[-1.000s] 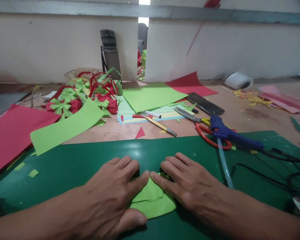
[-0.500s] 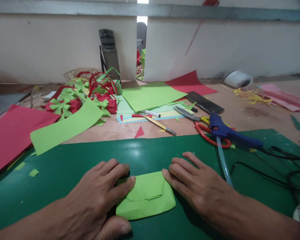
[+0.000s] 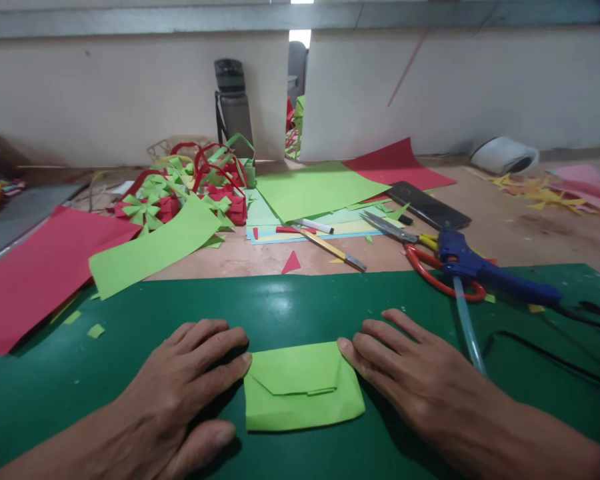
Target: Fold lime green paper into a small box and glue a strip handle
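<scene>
Folded green paper (image 3: pixel 303 390) lies between left hand (image 3: pixel 180 387) and right hand (image 3: pixel 415 380) (fingers flat, touching, gripping nothing).

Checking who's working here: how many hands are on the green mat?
2: the left hand touches the left edge of the folded green paper; the right hand touches its right edge.

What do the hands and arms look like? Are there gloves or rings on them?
No gloves or rings show. The left hand and right hand are bare, and so are the fingers. The arms are bare too: no sleeves, watch or bracelet show right up to the picture's edge.
</scene>
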A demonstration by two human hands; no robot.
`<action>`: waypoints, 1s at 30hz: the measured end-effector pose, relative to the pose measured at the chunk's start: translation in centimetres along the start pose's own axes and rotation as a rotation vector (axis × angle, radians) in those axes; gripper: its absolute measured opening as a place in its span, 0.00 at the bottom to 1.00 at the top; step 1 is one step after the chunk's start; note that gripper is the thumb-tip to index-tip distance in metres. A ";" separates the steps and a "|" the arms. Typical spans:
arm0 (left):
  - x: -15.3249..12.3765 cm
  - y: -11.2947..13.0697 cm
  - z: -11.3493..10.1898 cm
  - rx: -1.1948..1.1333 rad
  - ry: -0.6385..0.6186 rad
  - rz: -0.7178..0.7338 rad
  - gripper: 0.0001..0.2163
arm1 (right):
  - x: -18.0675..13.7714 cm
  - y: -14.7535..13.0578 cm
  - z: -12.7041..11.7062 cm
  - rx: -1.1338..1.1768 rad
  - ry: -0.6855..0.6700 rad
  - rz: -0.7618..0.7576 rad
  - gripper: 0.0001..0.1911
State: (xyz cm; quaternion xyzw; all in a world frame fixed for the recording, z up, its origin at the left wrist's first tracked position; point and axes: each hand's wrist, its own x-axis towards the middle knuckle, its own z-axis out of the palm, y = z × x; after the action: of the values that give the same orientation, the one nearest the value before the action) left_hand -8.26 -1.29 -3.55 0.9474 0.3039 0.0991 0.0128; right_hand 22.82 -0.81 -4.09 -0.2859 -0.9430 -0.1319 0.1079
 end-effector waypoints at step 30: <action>4.8 1.8 -1.1 -0.341 -0.054 -0.146 0.15 | 1.5 0.2 -1.3 0.223 -0.051 0.089 0.11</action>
State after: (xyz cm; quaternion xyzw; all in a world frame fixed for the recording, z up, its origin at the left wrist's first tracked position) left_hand -3.66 -0.01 -1.42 0.9093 0.3502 0.1224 0.1885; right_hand 21.88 -0.28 -2.45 -0.3169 -0.9406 -0.0141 0.1206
